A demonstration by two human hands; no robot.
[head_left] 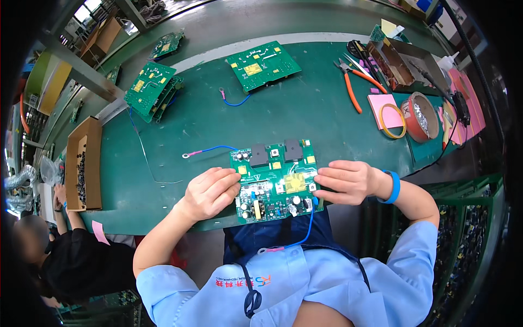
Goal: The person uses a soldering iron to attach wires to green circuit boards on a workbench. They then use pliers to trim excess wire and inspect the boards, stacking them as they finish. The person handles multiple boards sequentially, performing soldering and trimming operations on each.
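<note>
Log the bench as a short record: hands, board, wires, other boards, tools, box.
Left hand: fingers on the left edge of the board
Right hand: fingers on its right edge
Board: green, component side up, at the near edge of the bench
Wires: blue wire from the far edge, second wire at the near edge
Other boards: lone board beyond it, stack far left
Tools: orange-handled cutters, right
Box: dark parts inside, left

Wide fisheye camera looking down from the wearer's head, facing a flat green-topped workbench (196, 120), framing the bare left hand (208, 193) and bare right hand (348, 182) at close range, straight edges bending rimward.
</note>
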